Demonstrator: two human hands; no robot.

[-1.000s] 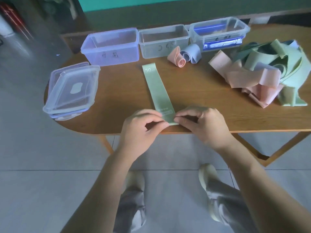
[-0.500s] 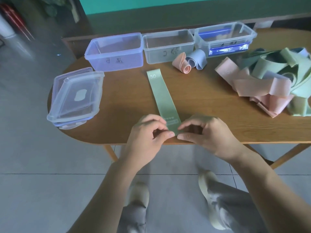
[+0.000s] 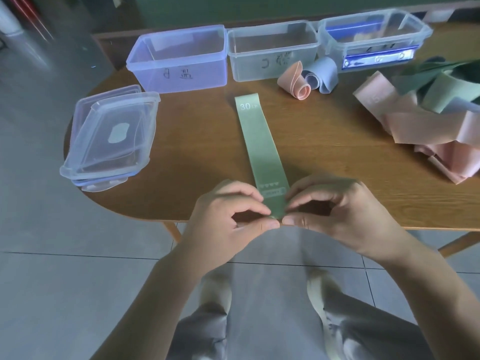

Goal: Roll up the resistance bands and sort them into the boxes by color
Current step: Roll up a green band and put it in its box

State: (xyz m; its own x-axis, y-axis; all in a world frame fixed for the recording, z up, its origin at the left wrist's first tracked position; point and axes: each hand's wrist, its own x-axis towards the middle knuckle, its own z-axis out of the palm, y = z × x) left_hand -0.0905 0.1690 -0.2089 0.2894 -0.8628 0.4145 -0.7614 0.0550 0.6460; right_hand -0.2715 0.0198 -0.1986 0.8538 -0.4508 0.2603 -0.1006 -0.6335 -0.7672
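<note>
Centrally, a flat pale-green resistance band [image 3: 261, 144] lies lengthwise on the oval wooden worktop [image 3: 194, 157]; left hand [image 3: 228, 219] and right hand [image 3: 335, 211] pinch its near end. Beyond stand three clear plastic boxes [image 3: 272, 51], beside two rolled bands [image 3: 306, 79]; stacked transparent lids [image 3: 111, 136] lie left, a tangled band pile [image 3: 428, 120] right.

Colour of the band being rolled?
Pale green band with white "30" print, clearest in the head view.

Views: one, head-worn.
Facing: forward and down over the table [image 3: 337, 162].
Range: close above both hands; floor visible below.
</note>
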